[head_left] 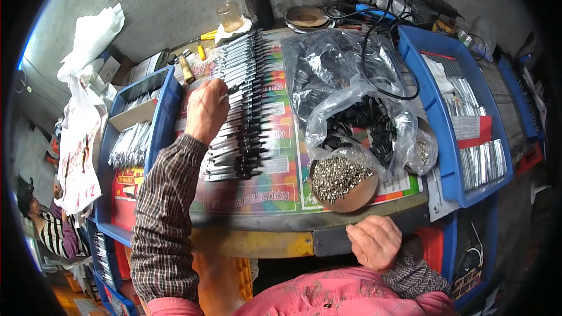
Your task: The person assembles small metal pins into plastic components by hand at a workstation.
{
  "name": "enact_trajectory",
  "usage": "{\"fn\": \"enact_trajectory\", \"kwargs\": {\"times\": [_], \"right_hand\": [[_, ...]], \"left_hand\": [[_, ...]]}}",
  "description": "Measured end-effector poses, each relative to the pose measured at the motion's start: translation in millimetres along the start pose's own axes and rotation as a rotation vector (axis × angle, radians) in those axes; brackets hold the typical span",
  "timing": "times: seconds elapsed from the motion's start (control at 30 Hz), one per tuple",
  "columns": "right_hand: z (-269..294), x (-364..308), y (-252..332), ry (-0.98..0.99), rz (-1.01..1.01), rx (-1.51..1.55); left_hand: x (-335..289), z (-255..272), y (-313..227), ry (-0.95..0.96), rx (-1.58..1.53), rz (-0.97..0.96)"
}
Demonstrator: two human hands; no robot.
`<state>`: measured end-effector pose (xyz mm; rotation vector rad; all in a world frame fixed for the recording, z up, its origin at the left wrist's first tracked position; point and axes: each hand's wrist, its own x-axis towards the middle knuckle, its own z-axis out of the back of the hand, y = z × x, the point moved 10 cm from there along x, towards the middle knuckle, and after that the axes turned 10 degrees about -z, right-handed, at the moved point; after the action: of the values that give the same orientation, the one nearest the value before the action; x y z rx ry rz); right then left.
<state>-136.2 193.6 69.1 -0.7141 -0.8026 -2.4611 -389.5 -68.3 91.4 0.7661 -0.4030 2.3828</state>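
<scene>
Could skew pens beside left hand or spill metal bits beyond right hand by brushing past, both hands curled, contents impossible to tell.

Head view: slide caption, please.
Left hand at a row of slim parts, right hand at bench edge near small metal pieces.

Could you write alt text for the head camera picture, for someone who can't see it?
A person's left hand is at a long row of thin silver-and-black pieces on a workbench; the right hand is near its front edge, below a heap of small metal parts. Black parts in clear plastic lie behind the heap, between two blue trays.
</scene>
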Motion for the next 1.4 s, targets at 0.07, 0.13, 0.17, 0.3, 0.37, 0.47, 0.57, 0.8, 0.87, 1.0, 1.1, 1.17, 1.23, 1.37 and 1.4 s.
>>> {"fn": "enact_trajectory", "kwargs": {"times": [0.07, 0.13, 0.17, 0.3, 0.37, 0.47, 0.57, 0.8, 0.87, 1.0, 1.1, 1.17, 1.23, 1.37, 1.4], "right_hand": [[-1, 0, -1, 0.029, 0.001, -0.010], [-3, 2, 0, 0.084, 0.011, -0.030], [0, 4, 0, 0.081, 0.006, -0.026], [-3, 2, -2, 0.164, 0.017, 0.005], [-5, 0, -1, 0.211, 0.057, 0.014], [-4, -2, 2, 0.210, 0.064, -0.018], [-4, 2, 1, 0.219, 0.064, -0.023], [2, 6, 3, 0.241, 0.054, -0.010], [-1, 7, 1, 0.272, 0.038, 0.032], [1, 1, 2, 0.211, 0.089, 0.033], [-1, 1, 3, 0.217, 0.064, -0.005], [-1, 1, 2, 0.201, 0.041, -0.014], [-1, 4, 3, 0.220, 0.035, -0.016], [-1, 1, -1, 0.236, 0.039, 0.010], [-1, 1, 0, 0.237, 0.040, 0.011]], "left_hand": [[15, -12, 17, -0.006, 0.042, -0.003], [32, -26, 36, 0.003, 0.058, 0.024], [40, -31, 44, -0.002, 0.084, 0.018], [66, -46, 74, -0.037, 0.112, 0.078], [80, -60, 82, -0.014, 0.109, 0.106], [95, -72, 88, -0.018, 0.099, 0.102], [108, -85, 90, 0.030, 0.111, 0.165], [118, -96, 96, 0.022, 0.068, 0.072], [117, -99, 96, 0.006, 0.053, 0.046], [116, -96, 99, -0.006, 0.033, 0.015], [115, -102, 108, -0.006, 0.006, 0.038], [116, -105, 107, -0.006, -0.003, 0.028], [116, -109, 106, -0.008, -0.014, 0.018], [114, -102, 106, -0.002, -0.022, 0.042], [114, -102, 107, 0.002, -0.028, 0.051]]}}
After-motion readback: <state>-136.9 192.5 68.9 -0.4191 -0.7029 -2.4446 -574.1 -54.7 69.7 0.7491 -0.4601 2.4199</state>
